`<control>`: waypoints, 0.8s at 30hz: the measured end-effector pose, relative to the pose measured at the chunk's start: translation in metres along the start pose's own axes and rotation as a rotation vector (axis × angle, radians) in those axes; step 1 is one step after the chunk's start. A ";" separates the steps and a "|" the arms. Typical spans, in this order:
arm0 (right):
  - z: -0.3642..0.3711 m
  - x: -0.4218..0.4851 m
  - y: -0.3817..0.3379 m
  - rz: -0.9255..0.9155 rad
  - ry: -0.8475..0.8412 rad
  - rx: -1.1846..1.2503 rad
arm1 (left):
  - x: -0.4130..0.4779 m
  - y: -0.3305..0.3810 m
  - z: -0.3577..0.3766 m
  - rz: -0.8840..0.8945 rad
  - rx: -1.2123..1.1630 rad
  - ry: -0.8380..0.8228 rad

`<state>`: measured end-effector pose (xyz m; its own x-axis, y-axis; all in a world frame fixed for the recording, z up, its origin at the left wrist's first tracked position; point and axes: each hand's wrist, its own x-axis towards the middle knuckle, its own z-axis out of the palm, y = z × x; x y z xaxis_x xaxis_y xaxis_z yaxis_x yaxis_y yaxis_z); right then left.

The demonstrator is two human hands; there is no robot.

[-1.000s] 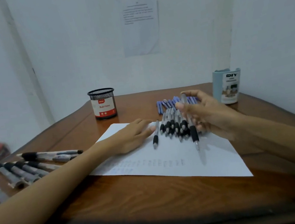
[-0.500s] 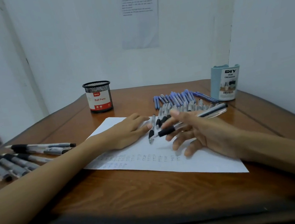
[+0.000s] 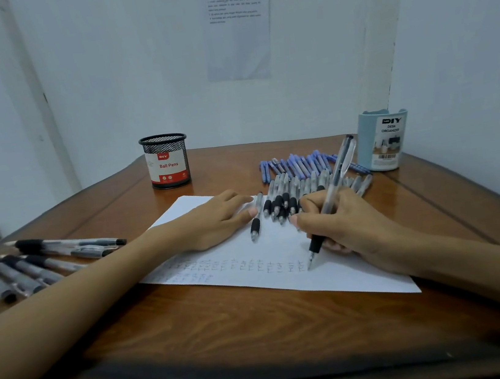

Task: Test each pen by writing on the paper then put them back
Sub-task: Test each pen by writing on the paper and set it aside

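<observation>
A white sheet of paper (image 3: 286, 277) lies on the wooden table, with rows of small written marks along its near part. My right hand (image 3: 346, 224) grips a clear pen with a black grip (image 3: 329, 200), its tip touching the paper at the right end of the marks. My left hand (image 3: 214, 220) rests flat on the paper's left part. A row of several grey pens with black grips (image 3: 291, 193) lies on the paper's far edge. Behind them lie several blue pens (image 3: 300, 164).
A black mesh cup labelled Ball Pens (image 3: 166, 161) stands at the back left. A pale blue desk organizer (image 3: 383, 140) stands at the back right. Several more black-grip pens (image 3: 28, 265) lie at the left. Walls close in behind and to the right.
My right hand has turned the pen from lying across its fingers into a writing grip and brought its tip down onto the paper. My left hand has stayed put.
</observation>
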<state>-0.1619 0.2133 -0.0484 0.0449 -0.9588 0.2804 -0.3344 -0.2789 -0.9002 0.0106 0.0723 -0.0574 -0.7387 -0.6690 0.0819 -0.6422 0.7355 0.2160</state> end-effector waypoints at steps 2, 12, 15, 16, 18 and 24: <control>0.001 0.000 0.000 -0.009 0.017 -0.029 | 0.000 0.001 0.000 0.000 -0.002 -0.002; -0.001 -0.001 0.000 0.007 0.044 0.011 | -0.001 0.003 -0.001 -0.001 0.006 -0.011; -0.001 -0.001 0.000 0.019 0.038 -0.003 | -0.001 0.003 -0.001 -0.002 0.003 -0.011; -0.001 -0.001 0.000 0.019 0.033 -0.005 | -0.001 0.003 -0.001 -0.004 0.005 -0.011; 0.000 0.000 -0.001 0.025 0.027 -0.001 | -0.001 0.002 -0.001 -0.008 0.007 -0.014; 0.000 0.002 0.001 -0.006 0.053 -0.021 | -0.001 0.003 -0.001 -0.007 0.002 -0.019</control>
<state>-0.1625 0.2114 -0.0488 -0.0030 -0.9527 0.3038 -0.3544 -0.2830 -0.8912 0.0096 0.0747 -0.0557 -0.7378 -0.6722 0.0617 -0.6480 0.7308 0.2144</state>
